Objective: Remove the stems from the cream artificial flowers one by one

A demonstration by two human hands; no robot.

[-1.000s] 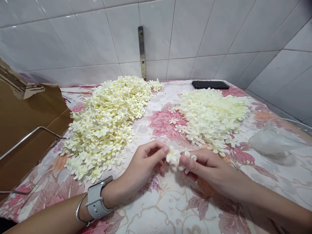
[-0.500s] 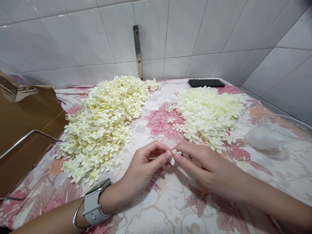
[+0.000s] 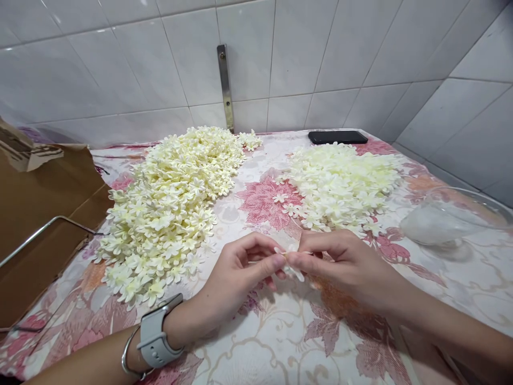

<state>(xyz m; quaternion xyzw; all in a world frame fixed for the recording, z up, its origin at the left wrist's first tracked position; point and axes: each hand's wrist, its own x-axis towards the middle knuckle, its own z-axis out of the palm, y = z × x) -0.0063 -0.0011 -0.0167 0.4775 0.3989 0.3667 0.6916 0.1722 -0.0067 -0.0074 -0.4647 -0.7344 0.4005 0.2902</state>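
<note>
Between my two hands, above the front middle of the table, is a small white artificial flower (image 3: 295, 271), partly hidden by my fingers. My left hand (image 3: 248, 267), with a watch on its wrist, pinches the flower from the left between thumb and forefinger. From the other side my right hand (image 3: 336, 264) pinches it too, thumb against a bent forefinger. A big heap of cream-white flowers (image 3: 176, 198) lies to the left of my hands. Behind my right hand spreads a flatter pile of pale flowers (image 3: 344, 184).
An open cardboard box (image 3: 48, 214) with a metal rod (image 3: 36, 240) stands at the left. A black phone (image 3: 337, 137) lies at the back by the tiled wall. On the right sits a clear bowl (image 3: 452, 216) with whitish contents. A floral cloth (image 3: 256, 342) covers the table.
My right hand has closed its fingers more tightly, the forefinger now bent. The flower between my fingertips has turned, its petals now pointing more to the right and down.
</note>
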